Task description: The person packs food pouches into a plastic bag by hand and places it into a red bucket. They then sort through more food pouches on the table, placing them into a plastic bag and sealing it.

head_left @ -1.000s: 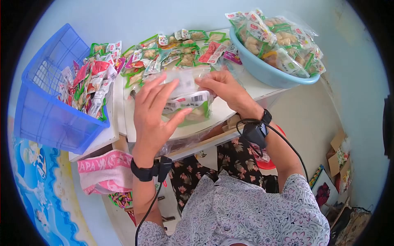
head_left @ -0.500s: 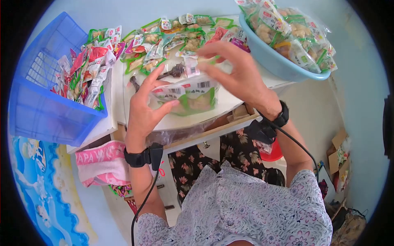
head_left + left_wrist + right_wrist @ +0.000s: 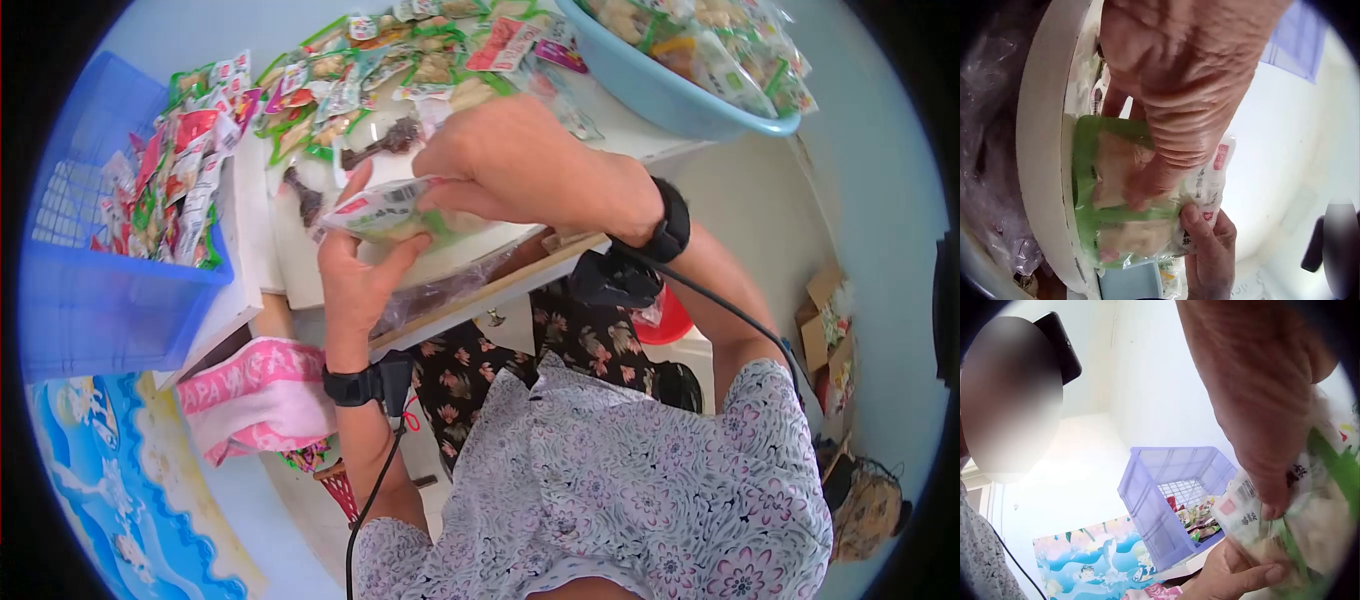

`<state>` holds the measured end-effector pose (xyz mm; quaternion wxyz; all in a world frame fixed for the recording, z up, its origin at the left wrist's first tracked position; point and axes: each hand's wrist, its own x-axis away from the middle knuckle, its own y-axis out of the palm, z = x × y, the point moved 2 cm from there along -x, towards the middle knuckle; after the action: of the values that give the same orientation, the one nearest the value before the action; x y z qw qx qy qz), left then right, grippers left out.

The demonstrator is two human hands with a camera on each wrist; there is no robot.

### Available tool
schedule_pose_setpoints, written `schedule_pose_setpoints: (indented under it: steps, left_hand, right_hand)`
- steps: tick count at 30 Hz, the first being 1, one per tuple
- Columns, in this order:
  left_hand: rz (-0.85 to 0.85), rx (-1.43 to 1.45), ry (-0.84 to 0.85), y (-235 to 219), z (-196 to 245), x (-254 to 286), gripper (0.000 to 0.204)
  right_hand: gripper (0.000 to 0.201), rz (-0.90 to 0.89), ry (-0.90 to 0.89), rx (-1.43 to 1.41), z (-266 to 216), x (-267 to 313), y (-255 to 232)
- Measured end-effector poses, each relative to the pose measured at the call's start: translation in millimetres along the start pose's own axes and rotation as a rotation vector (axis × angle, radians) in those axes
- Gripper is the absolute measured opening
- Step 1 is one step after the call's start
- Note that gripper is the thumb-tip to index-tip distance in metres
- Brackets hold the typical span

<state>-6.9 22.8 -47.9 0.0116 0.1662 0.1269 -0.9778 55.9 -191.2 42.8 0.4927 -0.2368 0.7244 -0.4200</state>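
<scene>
Both hands hold a green and clear plastic food pack (image 3: 400, 222) with pale pieces inside, raised over the table's front edge. My left hand (image 3: 360, 285) grips its left side, with the thumb across the green front (image 3: 1088, 162) in the left wrist view. My right hand (image 3: 525, 155) pinches the pack's white printed top strip between thumb and fingers; the right wrist view shows that thumb pressed on the strip (image 3: 1250, 500). Just behind the hands lie two dark brown drumstick-shaped pieces, one at the middle (image 3: 385, 145) and another farther left (image 3: 303, 195).
Many small food packets (image 3: 330, 85) cover the back of the white table (image 3: 640, 130). A blue basket (image 3: 110, 310) of packets stands left, a light blue basin (image 3: 690, 110) of larger packs back right. Below the tabletop, an open drawer (image 3: 480, 290) holds clear plastic; a pink towel (image 3: 260, 395) hangs left.
My right hand has let go of a clear and white packet, leaving a dark drumstick piece visible on the table, and moved onto the top of the green pack. The left hand keeps its grip.
</scene>
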Motion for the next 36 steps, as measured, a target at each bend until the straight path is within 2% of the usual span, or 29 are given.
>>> schedule_pose_setpoints:
  steps: [1,2,5,9,11,12,14,17,18,20,23,26,27,28,29,30,36]
  left_hand:
    - [0.012,0.034,-0.027,4.6,-1.6,1.3,0.079]
    - [0.030,-0.060,0.069,7.7,-1.4,0.6,0.082]
    - [-0.039,0.067,-0.005,30.1,17.0,4.8,0.090]
    - [-0.088,0.031,0.128,62.2,18.5,6.9,0.089]
    - [-0.150,-0.002,0.196,76.6,26.9,-0.8,0.082]
    - [-0.104,0.005,0.180,85.0,25.1,-2.1,0.071]
    - [-0.070,0.012,0.097,96.5,24.5,-4.5,0.067]
    - [-0.004,0.031,0.046,109.2,20.8,-8.1,0.062]
    - [-0.004,0.010,0.029,111.6,19.9,-9.4,0.060]
    - [0.005,-0.038,-0.002,116.5,20.1,-11.5,0.053]
    - [0.026,-0.156,-0.037,121.1,14.1,-17.0,0.051]
    - [0.060,-0.287,-0.073,114.2,10.3,-14.8,0.047]
    - [0.067,-0.321,-0.078,113.6,10.7,-14.4,0.047]
    - [0.080,-0.374,-0.103,116.1,14.5,-14.2,0.046]
    - [0.094,-0.426,-0.124,119.5,18.6,-13.4,0.046]
    - [0.107,-0.477,-0.141,122.6,22.1,-12.8,0.045]
    - [0.157,-0.640,-0.149,134.9,32.4,-11.9,0.044]
  right_hand:
    - [0.025,0.029,-0.001,-0.014,2.7,3.6,-0.1]
    - [0.026,0.054,0.008,-0.026,5.0,10.8,-0.6]
    - [0.022,0.076,0.133,-0.050,6.4,37.5,-14.8]
    - [0.024,0.143,0.335,-0.199,16.4,104.6,-56.5]
    - [0.026,0.146,0.551,-0.291,20.2,155.4,-82.4]
    - [0.028,0.144,0.644,-0.328,25.8,181.5,-91.5]
    - [0.030,0.103,0.902,-0.273,26.4,228.4,-113.5]
    - [0.032,0.123,1.095,-0.311,43.0,304.0,-120.5]
    - [0.033,0.113,1.158,-0.245,52.4,332.0,-118.5]
    - [0.034,0.085,1.281,-0.117,72.2,391.1,-106.5]
    - [0.034,-0.057,1.504,0.127,103.6,478.9,-69.0]
    - [0.034,-0.023,1.657,0.167,109.4,554.3,-17.1]
    - [0.036,0.002,1.768,0.081,107.7,573.3,0.5]
    - [0.038,0.032,1.767,0.114,109.0,605.9,27.9]
    - [0.039,0.051,1.840,0.070,106.5,622.0,45.8]
    - [0.035,-0.035,1.911,0.056,105.0,630.3,59.7]
    - [0.031,0.100,2.011,0.080,87.5,672.4,134.8]
